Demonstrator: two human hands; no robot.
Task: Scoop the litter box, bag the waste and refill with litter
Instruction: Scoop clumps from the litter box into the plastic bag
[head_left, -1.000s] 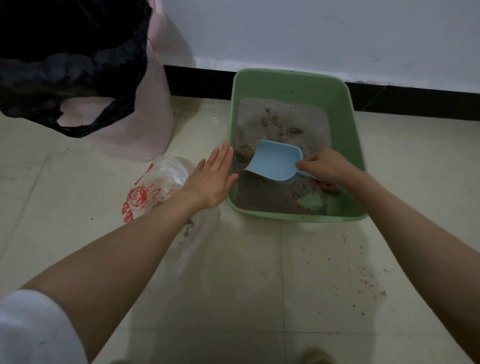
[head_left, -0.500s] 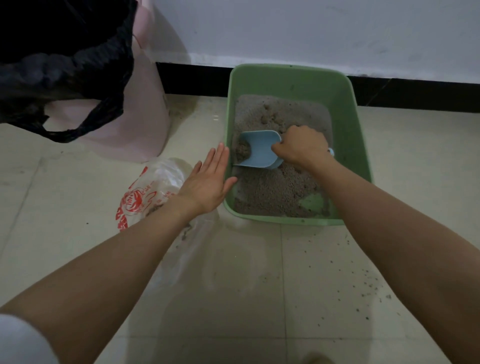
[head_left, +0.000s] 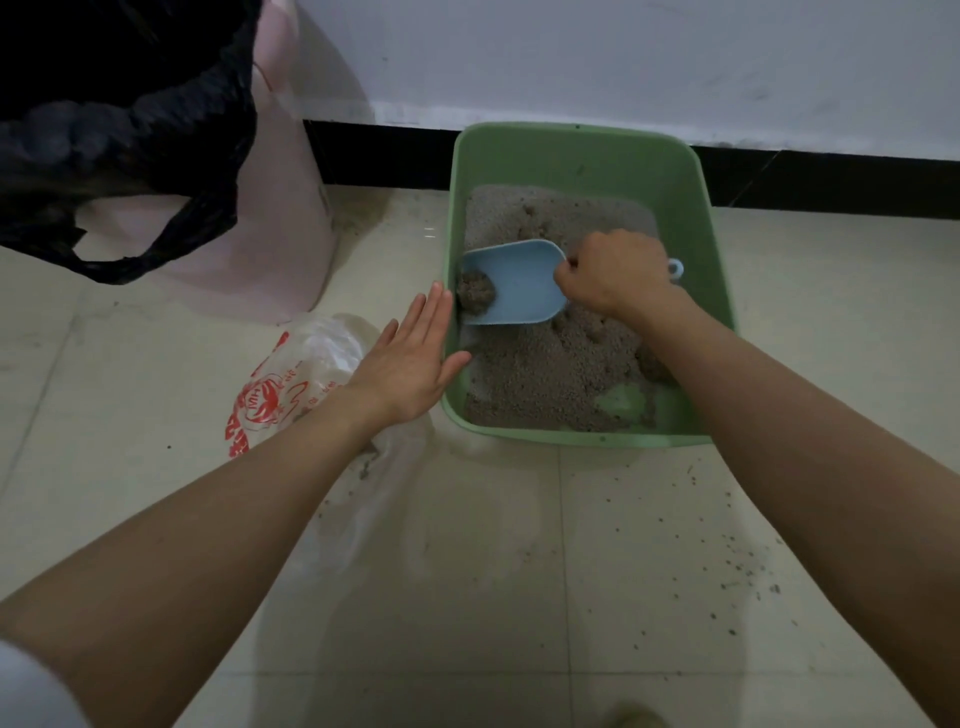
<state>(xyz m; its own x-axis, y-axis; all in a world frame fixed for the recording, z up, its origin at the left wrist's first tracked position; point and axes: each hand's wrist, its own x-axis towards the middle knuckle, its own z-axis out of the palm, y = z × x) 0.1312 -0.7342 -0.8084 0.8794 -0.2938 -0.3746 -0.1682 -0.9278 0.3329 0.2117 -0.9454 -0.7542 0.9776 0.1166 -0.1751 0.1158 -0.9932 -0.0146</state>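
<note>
Right hand (head_left: 613, 275) is gripping the scoop (head_left: 519, 283); left hand (head_left: 410, 364), fingers straight, is bracing the box (head_left: 717, 312).
The clump (head_left: 475, 297) is looking crumbly and loose, so keeping the scoop level seems wise.

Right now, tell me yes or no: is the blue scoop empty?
No. The blue scoop, gripped by the right hand inside the green litter box, carries a clump of litter at its front edge.

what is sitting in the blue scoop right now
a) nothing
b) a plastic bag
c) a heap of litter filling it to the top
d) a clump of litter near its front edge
d: a single grey-brown clump lies at the front of the scoop, whose remaining surface is bare.
</note>
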